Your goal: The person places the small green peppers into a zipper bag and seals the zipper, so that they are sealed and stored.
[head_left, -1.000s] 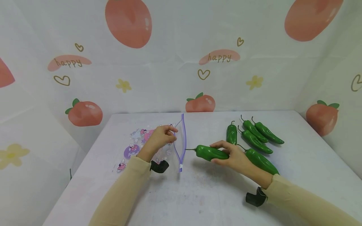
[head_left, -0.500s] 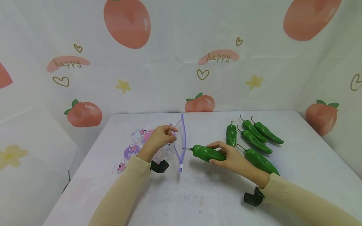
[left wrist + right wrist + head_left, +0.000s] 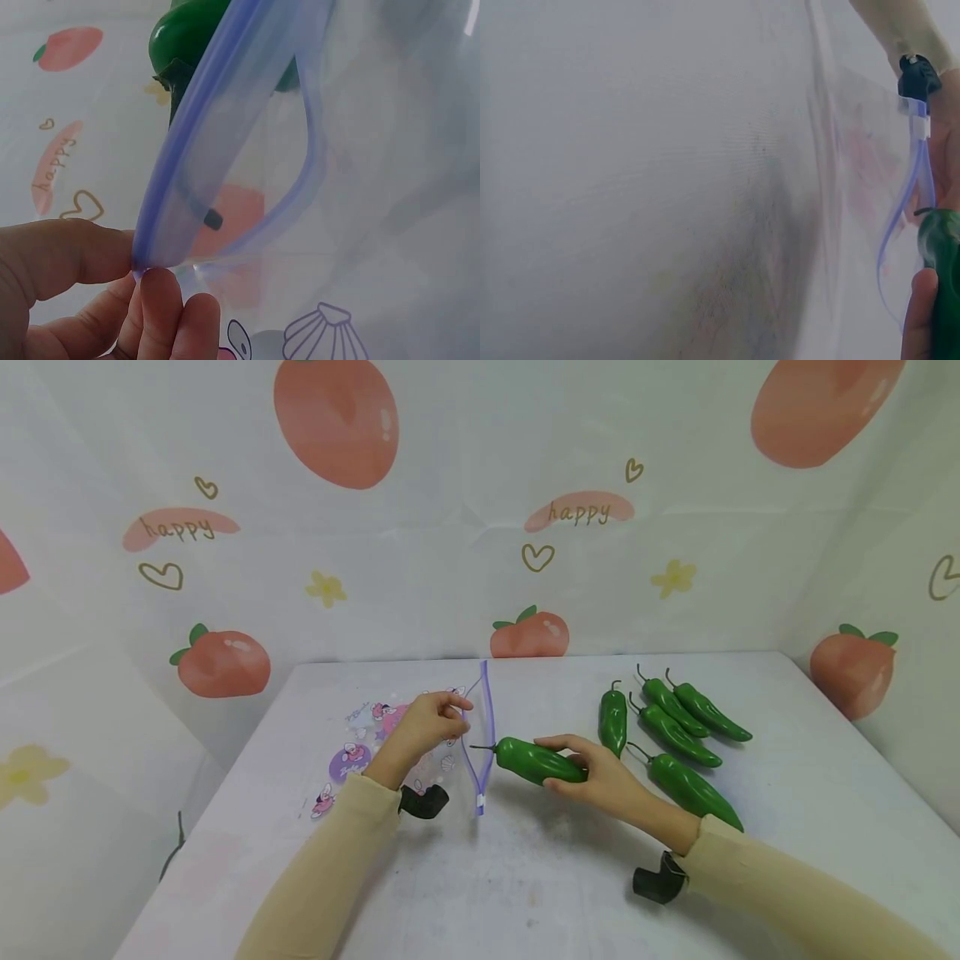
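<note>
My left hand (image 3: 423, 727) pinches the rim of a clear zip bag (image 3: 351, 764) printed with pink and purple pictures. In the left wrist view, thumb and fingers meet at one end of the purple zip strip (image 3: 176, 157), and the mouth gapes. My right hand (image 3: 603, 781) grips a long green pepper (image 3: 534, 762) by its right end, thumb below and fingers above. Its thin stem points left and overlaps the bag's mouth in the head view. From the right wrist, the pepper (image 3: 941, 236) shows at the right edge beside the purple strip.
Several more green peppers (image 3: 678, 735) lie on the right of the white table (image 3: 465, 893), one (image 3: 693, 789) close behind the right wrist. A white slider (image 3: 481, 800) sits at the near end of the zip strip. A fruit-printed cloth (image 3: 420, 568) hangs around the table.
My right hand has carried the pepper left, bringing its stem from just right of the zip strip to across the bag's mouth. The left hand and the bag have stayed put.
</note>
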